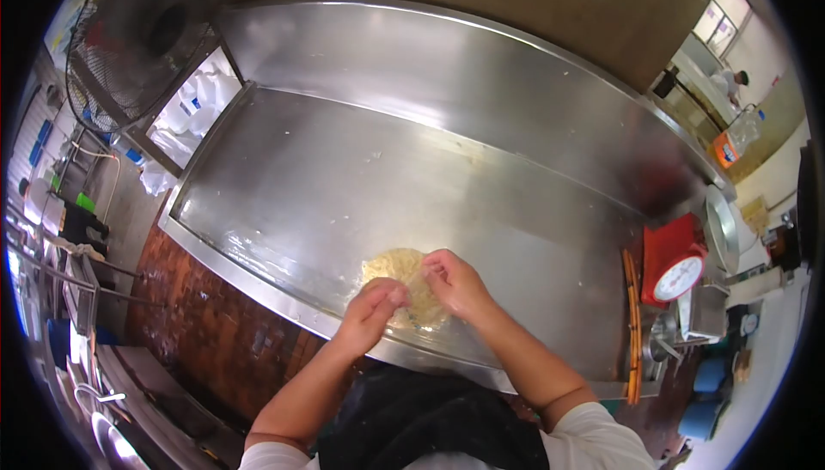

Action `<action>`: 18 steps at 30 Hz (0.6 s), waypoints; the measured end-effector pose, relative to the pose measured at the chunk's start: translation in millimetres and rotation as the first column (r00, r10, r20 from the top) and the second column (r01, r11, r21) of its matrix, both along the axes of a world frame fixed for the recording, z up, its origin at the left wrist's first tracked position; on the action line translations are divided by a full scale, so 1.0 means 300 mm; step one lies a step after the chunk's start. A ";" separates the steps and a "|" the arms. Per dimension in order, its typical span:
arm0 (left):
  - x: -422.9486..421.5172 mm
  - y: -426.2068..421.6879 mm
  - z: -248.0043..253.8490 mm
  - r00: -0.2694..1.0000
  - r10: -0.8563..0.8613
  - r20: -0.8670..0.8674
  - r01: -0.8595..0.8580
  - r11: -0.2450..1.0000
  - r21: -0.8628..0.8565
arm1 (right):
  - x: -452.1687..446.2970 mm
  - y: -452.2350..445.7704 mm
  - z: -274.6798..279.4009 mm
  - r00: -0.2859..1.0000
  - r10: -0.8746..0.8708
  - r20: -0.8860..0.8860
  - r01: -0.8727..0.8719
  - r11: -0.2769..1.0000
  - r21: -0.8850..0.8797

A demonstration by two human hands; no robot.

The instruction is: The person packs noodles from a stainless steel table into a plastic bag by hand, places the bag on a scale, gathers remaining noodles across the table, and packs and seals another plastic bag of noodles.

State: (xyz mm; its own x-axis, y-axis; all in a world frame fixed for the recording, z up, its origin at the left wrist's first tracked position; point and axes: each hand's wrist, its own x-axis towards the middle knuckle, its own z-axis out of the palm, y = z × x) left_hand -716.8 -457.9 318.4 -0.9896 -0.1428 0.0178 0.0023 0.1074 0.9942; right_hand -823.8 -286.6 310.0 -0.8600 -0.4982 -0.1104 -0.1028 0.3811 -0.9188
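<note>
A clear plastic bag [397,262] with pale yellow contents lies near the front edge of the metal table [301,161]. What the contents are is too blurred to tell. My left hand [371,314] is over the bag's near left side, its fingers curled closed on the plastic. On the right, my right hand [455,283] pinches the plastic with thumb and fingers. The two hands face each other a short way apart above the bag, and part of it is hidden under them.
A red scale [675,255] with a round dial stands at the right, beside long orange-brown sticks [633,324]. A metal backsplash [447,66] rises behind. A large fan [146,32] is at upper left. Other people work far off at both sides.
</note>
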 end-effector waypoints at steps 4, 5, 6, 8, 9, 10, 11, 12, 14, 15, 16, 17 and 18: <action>0.093 -0.152 0.001 0.962 0.210 0.175 -0.246 0.944 0.222 | 0.057 -0.042 0.133 0.934 0.188 -0.304 -0.086 0.944 0.320; 0.109 -0.188 -0.014 0.933 0.250 0.257 -0.314 0.916 0.250 | 0.080 -0.071 0.130 0.883 0.239 -0.404 -0.046 0.901 0.432; 0.125 -0.216 -0.037 0.926 0.239 0.294 -0.320 0.908 0.270 | 0.096 -0.099 0.126 0.819 0.297 -0.492 0.014 0.846 0.533; 0.145 -0.256 -0.097 0.909 0.201 0.366 -0.322 0.895 0.308 | 0.098 -0.139 0.105 0.817 0.391 -0.424 -0.058 0.788 0.613; 0.146 -0.260 -0.129 0.914 0.131 0.384 -0.258 0.919 0.299 | 0.103 -0.150 0.085 0.819 0.429 -0.380 -0.093 0.754 0.651; 0.149 -0.256 -0.162 0.912 0.059 0.407 -0.191 0.936 0.294 | 0.122 -0.150 0.060 0.813 0.400 -0.422 -0.077 0.794 0.603; 0.149 -0.246 -0.190 0.904 -0.012 0.428 -0.126 0.948 0.293 | 0.129 -0.137 0.053 0.878 0.338 -0.339 -0.084 0.806 0.586; 0.143 -0.230 -0.199 0.898 -0.066 0.434 -0.069 0.955 0.289 | 0.133 -0.121 0.055 0.927 0.277 -0.252 -0.090 0.819 0.567; 0.126 -0.185 -0.189 0.888 -0.091 0.451 -0.086 0.930 0.357 | 0.138 -0.069 0.086 0.996 0.056 -0.076 -0.019 0.910 0.415; 0.119 -0.166 -0.180 0.882 -0.107 0.458 -0.087 0.919 0.384 | 0.147 -0.020 0.126 0.995 -0.096 0.030 0.084 0.956 0.282; 0.111 -0.152 -0.178 0.870 -0.146 0.471 -0.075 0.905 0.418 | 0.164 0.023 0.169 0.961 -0.232 0.149 0.210 0.966 0.150; 0.099 -0.129 -0.177 0.858 -0.186 0.479 -0.060 0.890 0.453 | 0.191 0.059 0.221 0.930 -0.309 0.197 0.303 0.951 0.062; 0.087 -0.101 -0.176 0.843 -0.233 0.486 -0.039 0.873 0.486 | 0.229 0.097 0.281 0.891 -0.382 0.247 0.400 0.916 -0.026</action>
State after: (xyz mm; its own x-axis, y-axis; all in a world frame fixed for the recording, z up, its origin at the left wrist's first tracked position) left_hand -690.6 -488.2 265.7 -0.8377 0.0980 -0.5372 -0.5363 -0.3330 0.7756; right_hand -755.1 -257.4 394.2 -0.9413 -0.1415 -0.3065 0.2598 0.2765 -0.9252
